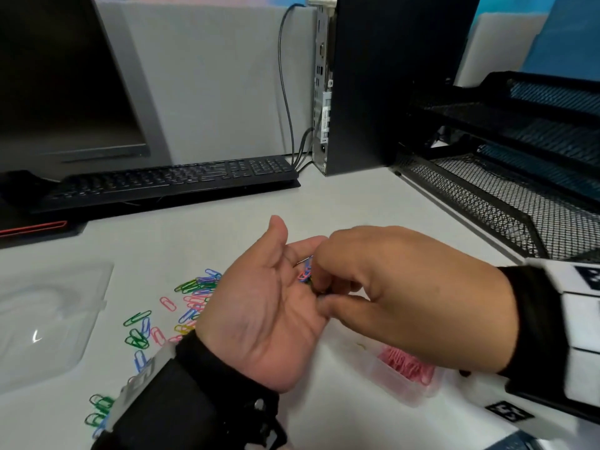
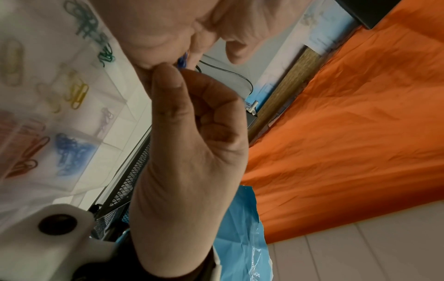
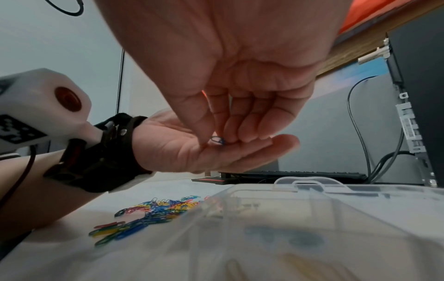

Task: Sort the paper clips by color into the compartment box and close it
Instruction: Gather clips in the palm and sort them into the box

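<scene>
My left hand [image 1: 269, 306] lies open, palm up, cupping paper clips [image 1: 305, 273]; my right hand [image 1: 383, 287] pinches a blue clip [image 3: 217, 140] from it.

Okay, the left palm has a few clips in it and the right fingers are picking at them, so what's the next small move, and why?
Probably lift the pinched blue clip clear of the left hand and carry it toward the compartment box. The right hand already pinches it at its fingertips over the cupped palm, and the left wrist view shows a compartment of blue clips in the box.
</scene>
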Demonstrator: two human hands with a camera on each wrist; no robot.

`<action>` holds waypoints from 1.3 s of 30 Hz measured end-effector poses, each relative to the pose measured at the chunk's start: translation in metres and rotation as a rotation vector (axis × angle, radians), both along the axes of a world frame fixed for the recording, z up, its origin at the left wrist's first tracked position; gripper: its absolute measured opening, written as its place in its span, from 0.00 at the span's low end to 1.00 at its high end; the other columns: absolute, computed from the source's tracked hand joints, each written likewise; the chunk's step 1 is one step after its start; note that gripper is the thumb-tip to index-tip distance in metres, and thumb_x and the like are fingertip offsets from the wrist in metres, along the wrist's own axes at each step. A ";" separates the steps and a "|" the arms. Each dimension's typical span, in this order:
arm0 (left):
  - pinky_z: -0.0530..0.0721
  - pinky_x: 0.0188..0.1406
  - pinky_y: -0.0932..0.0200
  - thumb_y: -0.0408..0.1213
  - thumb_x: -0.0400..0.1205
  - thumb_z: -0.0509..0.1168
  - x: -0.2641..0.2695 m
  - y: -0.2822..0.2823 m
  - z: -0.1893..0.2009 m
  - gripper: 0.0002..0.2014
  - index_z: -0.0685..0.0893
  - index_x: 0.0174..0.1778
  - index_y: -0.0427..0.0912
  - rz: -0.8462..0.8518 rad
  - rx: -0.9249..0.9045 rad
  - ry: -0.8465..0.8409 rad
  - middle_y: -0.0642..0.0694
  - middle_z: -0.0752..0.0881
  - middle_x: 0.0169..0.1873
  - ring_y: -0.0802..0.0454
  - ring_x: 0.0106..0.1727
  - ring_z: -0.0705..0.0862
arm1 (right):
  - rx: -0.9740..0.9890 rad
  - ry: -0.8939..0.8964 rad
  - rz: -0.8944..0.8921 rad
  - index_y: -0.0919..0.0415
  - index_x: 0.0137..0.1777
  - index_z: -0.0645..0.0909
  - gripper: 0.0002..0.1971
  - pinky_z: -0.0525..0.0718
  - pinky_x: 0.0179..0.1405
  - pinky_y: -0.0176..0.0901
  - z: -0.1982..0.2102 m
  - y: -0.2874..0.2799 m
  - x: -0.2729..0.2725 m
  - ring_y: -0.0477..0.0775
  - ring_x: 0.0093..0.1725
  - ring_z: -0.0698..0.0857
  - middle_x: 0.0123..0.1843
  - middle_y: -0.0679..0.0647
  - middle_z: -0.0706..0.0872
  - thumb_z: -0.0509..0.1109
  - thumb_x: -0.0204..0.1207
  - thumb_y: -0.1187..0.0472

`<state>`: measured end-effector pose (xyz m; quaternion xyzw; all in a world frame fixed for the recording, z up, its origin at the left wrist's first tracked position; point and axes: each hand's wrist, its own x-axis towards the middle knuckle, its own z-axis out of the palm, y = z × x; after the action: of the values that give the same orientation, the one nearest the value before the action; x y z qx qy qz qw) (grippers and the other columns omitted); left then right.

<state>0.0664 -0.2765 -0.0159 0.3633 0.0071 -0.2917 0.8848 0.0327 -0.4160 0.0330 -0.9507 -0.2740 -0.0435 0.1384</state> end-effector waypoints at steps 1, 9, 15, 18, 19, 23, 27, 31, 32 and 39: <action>0.74 0.42 0.51 0.56 0.86 0.50 0.000 0.000 -0.001 0.29 0.80 0.49 0.29 0.008 -0.012 -0.006 0.36 0.79 0.39 0.41 0.40 0.81 | -0.013 -0.002 -0.008 0.49 0.43 0.76 0.04 0.81 0.39 0.48 0.000 0.001 0.001 0.46 0.39 0.79 0.38 0.42 0.81 0.67 0.69 0.53; 0.69 0.57 0.46 0.57 0.86 0.48 0.000 -0.001 -0.008 0.33 0.80 0.59 0.27 -0.010 -0.133 -0.023 0.31 0.77 0.54 0.38 0.51 0.79 | -0.032 0.007 -0.134 0.46 0.49 0.69 0.09 0.72 0.44 0.41 -0.002 0.004 0.003 0.46 0.41 0.77 0.41 0.43 0.79 0.67 0.74 0.53; 0.62 0.79 0.41 0.57 0.85 0.51 -0.003 -0.005 -0.016 0.32 0.74 0.68 0.29 0.060 -0.191 0.046 0.31 0.74 0.60 0.38 0.61 0.74 | 0.003 0.060 -0.188 0.47 0.53 0.69 0.13 0.73 0.44 0.43 -0.007 0.005 0.006 0.49 0.41 0.77 0.39 0.45 0.82 0.65 0.72 0.59; 0.71 0.74 0.42 0.57 0.85 0.51 -0.007 -0.007 -0.016 0.28 0.76 0.61 0.33 0.069 -0.191 0.064 0.28 0.77 0.57 0.36 0.60 0.78 | 0.066 0.119 -0.214 0.46 0.52 0.71 0.14 0.75 0.41 0.40 -0.008 0.003 0.007 0.45 0.40 0.78 0.36 0.44 0.83 0.66 0.69 0.60; 0.74 0.72 0.43 0.57 0.85 0.52 -0.007 -0.008 -0.015 0.28 0.76 0.60 0.33 0.073 -0.188 0.069 0.26 0.77 0.58 0.35 0.61 0.79 | 0.086 0.137 -0.227 0.46 0.51 0.72 0.14 0.76 0.40 0.39 -0.007 0.002 0.007 0.44 0.39 0.78 0.35 0.43 0.83 0.67 0.68 0.60; 0.77 0.71 0.41 0.53 0.85 0.55 -0.005 -0.007 -0.014 0.33 0.72 0.70 0.23 0.116 -0.196 0.121 0.22 0.71 0.72 0.33 0.73 0.75 | 0.163 0.193 -0.260 0.48 0.46 0.81 0.10 0.77 0.32 0.36 0.001 -0.006 0.013 0.39 0.32 0.78 0.33 0.39 0.82 0.69 0.65 0.61; 0.82 0.63 0.43 0.29 0.79 0.59 -0.004 -0.008 -0.013 0.25 0.70 0.73 0.22 0.086 -0.216 0.101 0.21 0.77 0.67 0.34 0.70 0.80 | 0.277 0.228 -0.241 0.56 0.39 0.86 0.09 0.74 0.24 0.33 0.008 -0.012 0.020 0.41 0.25 0.76 0.26 0.48 0.82 0.65 0.65 0.57; 0.87 0.54 0.46 0.17 0.80 0.49 -0.005 -0.010 -0.015 0.21 0.75 0.68 0.23 0.098 -0.186 0.091 0.24 0.85 0.57 0.35 0.59 0.87 | 0.360 0.287 -0.237 0.59 0.36 0.85 0.07 0.84 0.34 0.48 0.009 -0.016 0.025 0.45 0.28 0.82 0.28 0.54 0.87 0.69 0.74 0.60; 0.87 0.53 0.46 0.16 0.80 0.49 -0.005 -0.010 -0.016 0.21 0.75 0.68 0.23 0.106 -0.182 0.092 0.24 0.85 0.57 0.35 0.58 0.87 | 0.363 0.298 -0.235 0.59 0.37 0.85 0.07 0.84 0.34 0.46 0.009 -0.018 0.026 0.44 0.28 0.83 0.28 0.53 0.87 0.68 0.75 0.61; 0.89 0.50 0.49 0.16 0.81 0.52 -0.007 -0.011 -0.014 0.18 0.78 0.65 0.23 0.134 -0.162 0.074 0.25 0.87 0.54 0.38 0.54 0.90 | 0.329 0.285 -0.193 0.53 0.42 0.88 0.07 0.86 0.32 0.45 0.009 -0.019 0.029 0.50 0.30 0.87 0.30 0.52 0.89 0.70 0.73 0.64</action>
<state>0.0598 -0.2870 -0.0300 0.2783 0.0403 -0.2444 0.9280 0.0621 -0.4350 0.0425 -0.9337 -0.1486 0.0338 0.3239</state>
